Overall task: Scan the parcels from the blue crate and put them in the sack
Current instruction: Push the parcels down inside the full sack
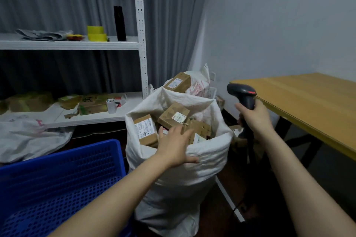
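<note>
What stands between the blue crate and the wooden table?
In the head view, the white sack, packed with cardboard parcels, stands between them.

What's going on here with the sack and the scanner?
A person is packing parcels. The left hand is open and spread over the mouth of the white sack, thumb against its near rim, holding nothing. The right hand grips a barcode scanner beside the wooden table. The sack is piled nearly to its rim with labelled cardboard parcels. The blue crate sits to its left.
</note>
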